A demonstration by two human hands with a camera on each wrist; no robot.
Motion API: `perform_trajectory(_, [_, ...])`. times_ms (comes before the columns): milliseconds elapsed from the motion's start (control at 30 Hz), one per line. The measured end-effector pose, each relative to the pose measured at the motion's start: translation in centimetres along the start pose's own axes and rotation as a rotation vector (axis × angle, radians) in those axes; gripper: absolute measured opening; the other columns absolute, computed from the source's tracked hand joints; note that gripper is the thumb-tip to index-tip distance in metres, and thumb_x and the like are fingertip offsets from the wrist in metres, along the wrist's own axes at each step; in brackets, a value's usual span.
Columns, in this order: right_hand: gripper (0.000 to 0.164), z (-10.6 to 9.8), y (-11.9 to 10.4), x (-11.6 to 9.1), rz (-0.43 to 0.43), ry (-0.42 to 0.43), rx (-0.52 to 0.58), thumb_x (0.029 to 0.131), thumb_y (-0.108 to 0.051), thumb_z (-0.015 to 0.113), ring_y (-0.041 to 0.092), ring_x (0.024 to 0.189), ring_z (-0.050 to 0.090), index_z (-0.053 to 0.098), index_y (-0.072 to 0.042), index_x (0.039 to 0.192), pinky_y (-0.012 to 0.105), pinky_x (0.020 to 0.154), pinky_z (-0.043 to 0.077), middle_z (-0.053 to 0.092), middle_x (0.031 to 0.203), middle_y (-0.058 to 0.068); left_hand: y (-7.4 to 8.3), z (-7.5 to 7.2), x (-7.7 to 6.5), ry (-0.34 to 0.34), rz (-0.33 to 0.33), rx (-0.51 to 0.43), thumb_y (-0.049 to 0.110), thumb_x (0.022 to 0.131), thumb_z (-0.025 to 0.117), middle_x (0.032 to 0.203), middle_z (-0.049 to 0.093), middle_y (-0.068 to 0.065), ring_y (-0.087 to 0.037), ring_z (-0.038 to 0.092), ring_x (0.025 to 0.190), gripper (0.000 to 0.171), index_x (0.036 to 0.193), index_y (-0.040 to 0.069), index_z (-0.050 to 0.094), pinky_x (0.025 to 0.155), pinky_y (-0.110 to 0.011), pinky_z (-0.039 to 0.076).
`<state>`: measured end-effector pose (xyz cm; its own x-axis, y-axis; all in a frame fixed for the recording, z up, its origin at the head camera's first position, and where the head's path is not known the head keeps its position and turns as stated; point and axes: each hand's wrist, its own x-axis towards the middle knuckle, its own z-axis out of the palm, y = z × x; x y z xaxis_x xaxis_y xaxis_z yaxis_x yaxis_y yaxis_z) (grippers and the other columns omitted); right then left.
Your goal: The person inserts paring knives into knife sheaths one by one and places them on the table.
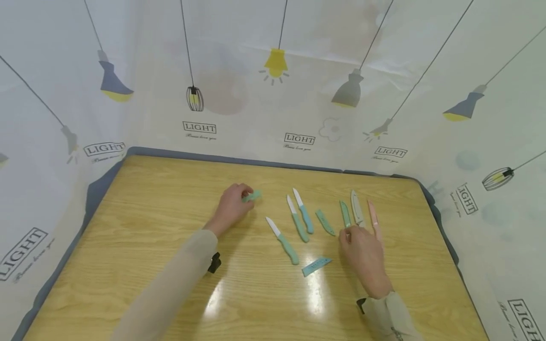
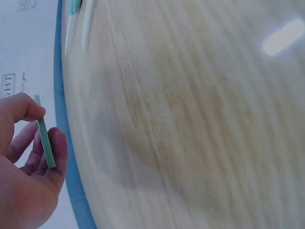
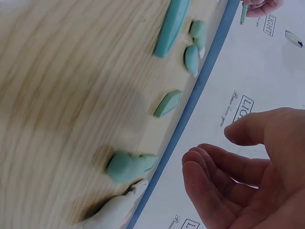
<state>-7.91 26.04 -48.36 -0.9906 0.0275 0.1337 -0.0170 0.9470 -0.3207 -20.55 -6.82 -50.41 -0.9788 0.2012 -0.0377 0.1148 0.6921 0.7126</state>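
My left hand [image 1: 233, 203] pinches a light green blade cover [image 2: 45, 138] between thumb and fingers, raised above the table. The right hand [image 1: 362, 248] holds nothing; its fingers are loosely bent, with a gap between thumb and fingertips in the right wrist view. It is nearest to a green knife in its cover [image 1: 345, 213], a white covered knife [image 1: 356, 206] and a pink covered knife [image 1: 374, 215], hiding parts of their handles. Between the hands lie two bare green knives [image 1: 286, 247] and a bare blue knife [image 1: 305, 217], blades pointing away.
A loose green blade cover [image 1: 325, 222] lies right of the bare knives. Closer to the front is a blue blade cover [image 1: 317, 266]. The wooden table [image 1: 141, 218] ends at a blue-grey edge, with a lamp-patterned sheet [image 1: 243, 128] behind and at both sides.
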Motion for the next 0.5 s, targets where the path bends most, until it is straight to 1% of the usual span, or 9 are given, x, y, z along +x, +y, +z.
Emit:
perform_trajectory(100, [0.031, 0.1, -0.9, 0.0, -0.02, -0.007, 0.016, 0.095, -0.022, 0.054, 0.016, 0.057, 0.054, 0.072, 0.002, 0.095, 0.028, 0.045, 0.048, 0.064, 0.076, 0.008, 0.1, -0.3, -0.8, 0.007, 0.04, -0.009, 0.015, 0.084, 0.065, 0.102, 0.06, -0.005, -0.019, 0.055, 0.092, 0.034, 0.117, 0.006, 0.065, 0.081, -0.034, 0.05])
perform_trajectory(200, [0.028, 0.4, -2.1, 0.0, -0.059, 0.014, 0.025, 0.093, -0.022, 0.056, 0.017, 0.061, 0.056, 0.072, 0.001, 0.095, 0.028, 0.046, 0.05, 0.066, 0.079, 0.009, 0.4, -0.6, -1.9, 0.011, 0.063, -0.024, 0.014, 0.083, 0.066, 0.102, 0.061, -0.004, -0.019, 0.056, 0.092, 0.032, 0.115, 0.007, 0.067, 0.081, -0.034, 0.051])
perform_trajectory(300, [0.026, 0.7, -3.3, 0.2, -0.114, 0.058, 0.039, 0.092, -0.02, 0.058, 0.015, 0.057, 0.055, 0.072, 0.001, 0.093, 0.027, 0.045, 0.05, 0.065, 0.075, 0.007, 0.8, -0.7, -2.9, 0.018, 0.085, -0.048, 0.013, 0.084, 0.066, 0.103, 0.061, -0.004, -0.018, 0.057, 0.092, 0.029, 0.112, 0.007, 0.068, 0.08, -0.034, 0.052])
perform_trajectory(400, [0.023, 1.1, -4.7, 0.5, -0.175, 0.102, 0.065, 0.091, -0.019, 0.06, 0.013, 0.057, 0.055, 0.073, 0.001, 0.094, 0.026, 0.046, 0.05, 0.064, 0.074, 0.005, 1.3, -0.7, -3.8, 0.02, 0.118, -0.067, 0.013, 0.084, 0.067, 0.102, 0.061, -0.003, -0.018, 0.057, 0.091, 0.027, 0.111, 0.007, 0.069, 0.079, -0.034, 0.053])
perform_trajectory(500, [0.02, 1.6, -6.0, 0.9, -0.253, 0.134, 0.094, 0.09, -0.017, 0.064, 0.013, 0.065, 0.06, 0.072, -0.001, 0.099, 0.026, 0.051, 0.053, 0.065, 0.08, 0.004, 1.8, -0.6, -4.6, 0.019, 0.144, -0.083, 0.012, 0.083, 0.068, 0.099, 0.062, -0.001, -0.017, 0.058, 0.09, 0.026, 0.109, 0.007, 0.069, 0.079, -0.033, 0.053])
